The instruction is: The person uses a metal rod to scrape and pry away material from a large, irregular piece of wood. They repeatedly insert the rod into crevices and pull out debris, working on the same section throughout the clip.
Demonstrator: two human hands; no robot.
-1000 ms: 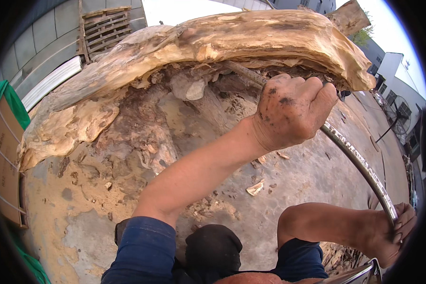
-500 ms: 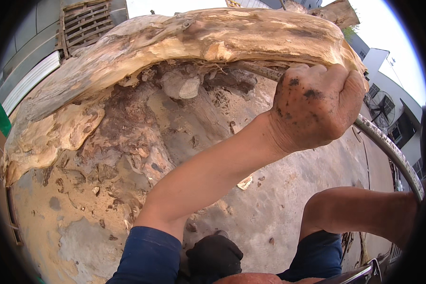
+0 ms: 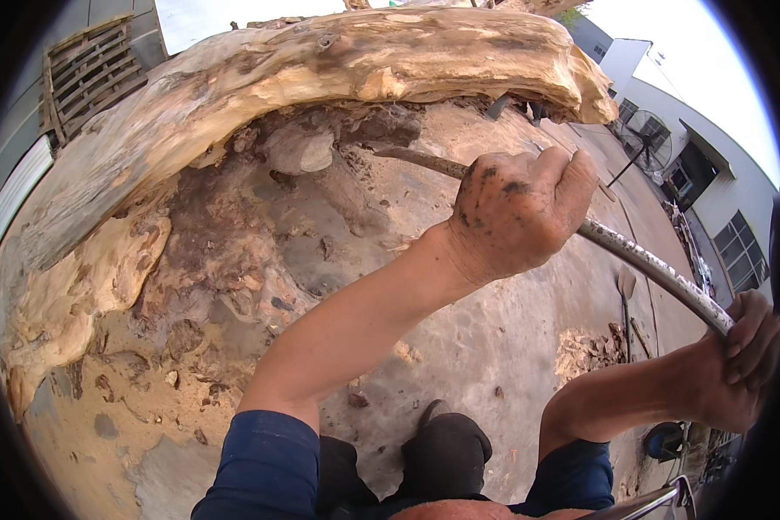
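My left hand [image 3: 524, 212], dark-smudged on the back, is closed around the middle of a long metal pry bar [image 3: 654, 267]. At the right edge of the view my right hand [image 3: 747, 368] wraps the bar's near end. The bar's shaft is pale and speckled; its far part is brown and tapers to a tip beside the hollow underside of a big, barkless tree trunk [image 3: 459, 56]. Just left of the tip a sawn knot [image 3: 299, 152] sticks out of the dark, rough wood. Whether the tip touches the wood I cannot tell.
Sawdust and bark chips lie on the concrete floor [image 3: 459, 347]. A shovel [image 3: 626, 299] lies at the right near a chip pile [image 3: 585, 351]. Behind stand a large fan [image 3: 646, 139] and a white building [image 3: 719, 147]; a wooden pallet [image 3: 91, 74] leans far left.
My left hand and the bar have shifted left and a little down. The bar's tip has come into sight from behind the trunk, and my right hand has come into view.
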